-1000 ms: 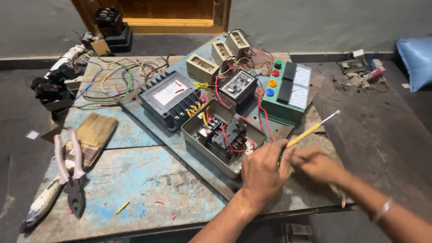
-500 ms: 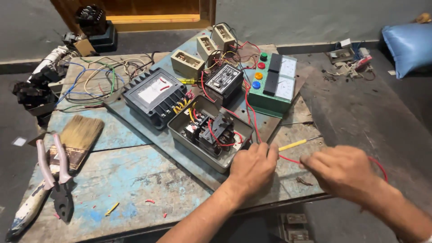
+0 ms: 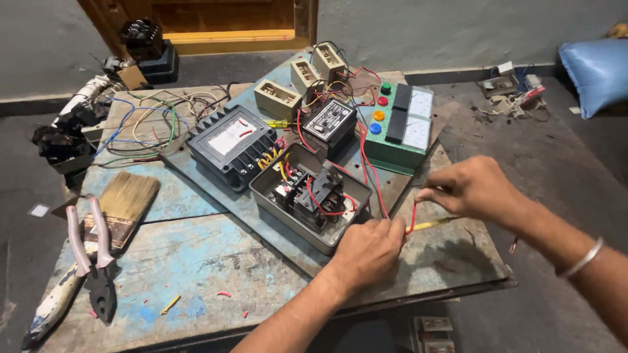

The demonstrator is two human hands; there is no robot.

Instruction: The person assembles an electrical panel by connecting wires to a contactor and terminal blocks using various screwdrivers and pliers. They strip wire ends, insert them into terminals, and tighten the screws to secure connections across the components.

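Here, over the scuffed, blue-flecked wooden table [image 3: 196, 255], a thin red wire [image 3: 411, 218] arcs upward from the pinched fingertips of the left hand [image 3: 366, 252] to the right hand [image 3: 474, 189], whose closed fingers also hold a slim yellow-handled screwdriver [image 3: 432, 224], beside the open grey metal box [image 3: 307, 196].

Grey wall [image 3: 458, 26], dark dusty floor [image 3: 562, 163]

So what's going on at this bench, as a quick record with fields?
left hand: left hand pinches a red wire beside the grey open box
right hand: right hand grips the same wire's upper end, over a yellow-handled screwdriver
panel: black meter, green button box
side tools: pliers, paintbrush
surface: worn blue wooden table
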